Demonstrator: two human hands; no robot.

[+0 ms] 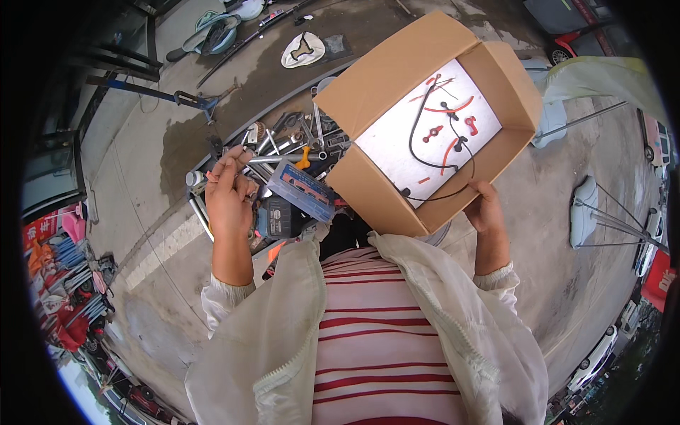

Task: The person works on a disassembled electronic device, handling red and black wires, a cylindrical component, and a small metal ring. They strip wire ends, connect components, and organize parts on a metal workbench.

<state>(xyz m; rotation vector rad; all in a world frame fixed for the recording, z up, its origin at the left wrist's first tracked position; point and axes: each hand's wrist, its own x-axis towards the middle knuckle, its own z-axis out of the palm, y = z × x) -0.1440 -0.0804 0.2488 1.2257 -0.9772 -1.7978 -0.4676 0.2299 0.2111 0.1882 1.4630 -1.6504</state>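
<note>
My left hand is closed in a pinch above the tool tray, with a small orange-red piece showing at its fingertips. My right hand grips the near right rim of an open cardboard box, close to a thin black cable. On the pale board inside the box lie a curved black cable, short red tubes, a red terminal cover and a smaller red part. Part of my right hand's grip is hidden behind the cardboard.
Left of the box, a tray holds wrenches, sockets and a yellow fitting. A blue clear-lidded case and a black battery-like block lie nearer me. A blue metal stand is on the concrete floor beyond.
</note>
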